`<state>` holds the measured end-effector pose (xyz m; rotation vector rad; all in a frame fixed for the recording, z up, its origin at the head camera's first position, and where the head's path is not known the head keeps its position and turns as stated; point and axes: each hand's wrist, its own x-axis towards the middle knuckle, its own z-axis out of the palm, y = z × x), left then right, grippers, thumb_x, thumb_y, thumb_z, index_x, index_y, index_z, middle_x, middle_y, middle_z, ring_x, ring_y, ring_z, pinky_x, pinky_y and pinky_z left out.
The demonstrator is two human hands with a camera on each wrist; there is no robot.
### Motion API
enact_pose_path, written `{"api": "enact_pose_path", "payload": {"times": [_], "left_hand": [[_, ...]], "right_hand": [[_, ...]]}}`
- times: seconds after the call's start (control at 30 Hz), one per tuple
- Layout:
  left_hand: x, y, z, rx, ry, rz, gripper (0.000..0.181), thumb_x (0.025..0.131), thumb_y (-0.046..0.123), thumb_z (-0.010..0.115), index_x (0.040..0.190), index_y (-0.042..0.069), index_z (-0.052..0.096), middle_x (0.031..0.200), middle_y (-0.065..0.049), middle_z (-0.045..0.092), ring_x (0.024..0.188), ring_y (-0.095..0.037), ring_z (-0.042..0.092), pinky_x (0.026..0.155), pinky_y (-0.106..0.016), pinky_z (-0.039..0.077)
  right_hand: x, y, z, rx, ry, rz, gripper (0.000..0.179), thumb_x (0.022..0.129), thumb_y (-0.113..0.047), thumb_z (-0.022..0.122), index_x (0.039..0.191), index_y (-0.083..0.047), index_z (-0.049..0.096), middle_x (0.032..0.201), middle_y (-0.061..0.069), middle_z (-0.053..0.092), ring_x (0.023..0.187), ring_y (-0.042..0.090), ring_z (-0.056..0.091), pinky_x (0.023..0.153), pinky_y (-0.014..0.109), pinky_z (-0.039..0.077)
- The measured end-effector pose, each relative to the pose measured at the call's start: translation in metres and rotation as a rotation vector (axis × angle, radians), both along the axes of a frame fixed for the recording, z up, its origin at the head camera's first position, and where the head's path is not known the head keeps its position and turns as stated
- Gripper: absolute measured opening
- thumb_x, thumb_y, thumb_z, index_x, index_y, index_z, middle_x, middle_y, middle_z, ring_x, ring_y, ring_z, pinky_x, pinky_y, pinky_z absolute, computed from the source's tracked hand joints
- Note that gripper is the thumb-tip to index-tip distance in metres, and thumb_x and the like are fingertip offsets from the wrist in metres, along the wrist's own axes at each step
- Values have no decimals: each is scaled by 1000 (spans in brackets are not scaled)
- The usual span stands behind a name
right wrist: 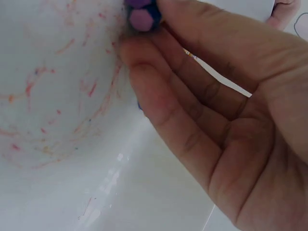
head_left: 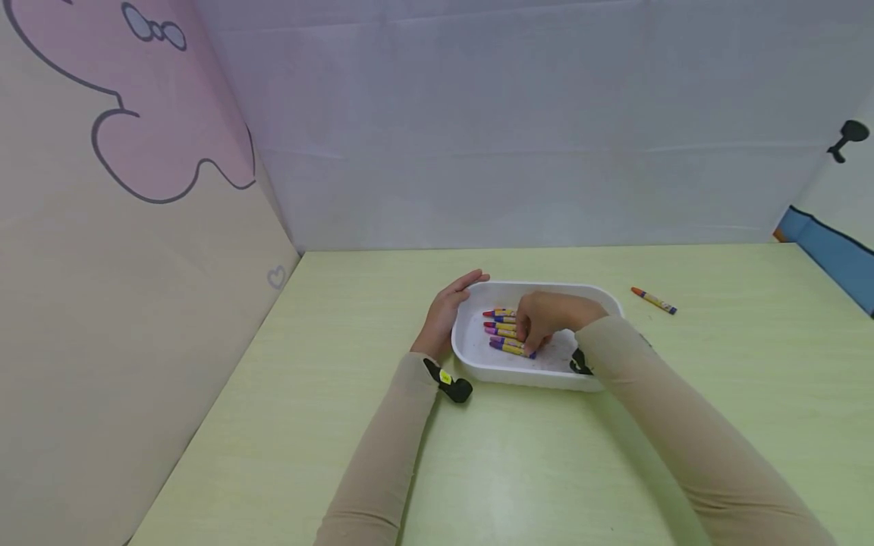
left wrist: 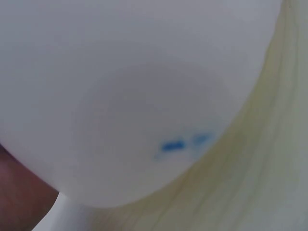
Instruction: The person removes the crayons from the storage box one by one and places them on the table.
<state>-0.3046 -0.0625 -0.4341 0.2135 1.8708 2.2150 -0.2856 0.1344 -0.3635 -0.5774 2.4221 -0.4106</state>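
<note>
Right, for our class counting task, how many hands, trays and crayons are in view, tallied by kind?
Hands: 2 (left hand, right hand)
Tray: 1
Crayons inside it: at least 6; the right hand may hide more
Orange crayon outside it: 1
Total: at least 10

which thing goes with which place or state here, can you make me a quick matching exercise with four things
Column one
1. left hand
2. right hand
3. orange-tipped crayon
4. white tray

Column two
A. lying on the table, right of the tray
B. with several crayons lying in it
C. at the tray's left end
D. at the crayons inside the tray

Pairs: 1-C, 2-D, 3-A, 4-B
</note>
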Motion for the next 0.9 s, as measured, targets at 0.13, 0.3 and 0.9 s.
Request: {"api": "enact_pose_path", "payload": {"times": [0.13, 0.3, 0.9], "left_hand": [[-1, 0, 0, 14, 3, -8, 43, 102, 12, 33, 143, 12, 46, 142, -1, 53, 137, -14, 41, 115, -34, 33], [0, 0, 1, 19, 2, -8, 43, 102, 11, 33, 142, 13, 48, 143, -2, 52, 137, -15, 42, 115, -35, 34], [0, 1, 1, 6, 9, 3, 43, 102, 13, 33, 141, 13, 49, 142, -1, 53, 136, -16, 43, 114, -35, 35]], "right_hand": [[1, -2, 0, -8, -14, -21, 9, 82, -12, 76, 84, -9, 68, 82, 2, 64, 69, 12, 57, 65, 22, 50], [2, -2, 0, -27, -36, -34, 9, 82, -9, 75, 85, -7, 67, 83, 3, 64, 69, 11, 59, 65, 23, 54], [-3, 12, 6, -66, -11, 45, 4, 84, -13, 73, 85, -11, 70, 84, 1, 66, 73, 11, 59, 68, 24, 53]]}}
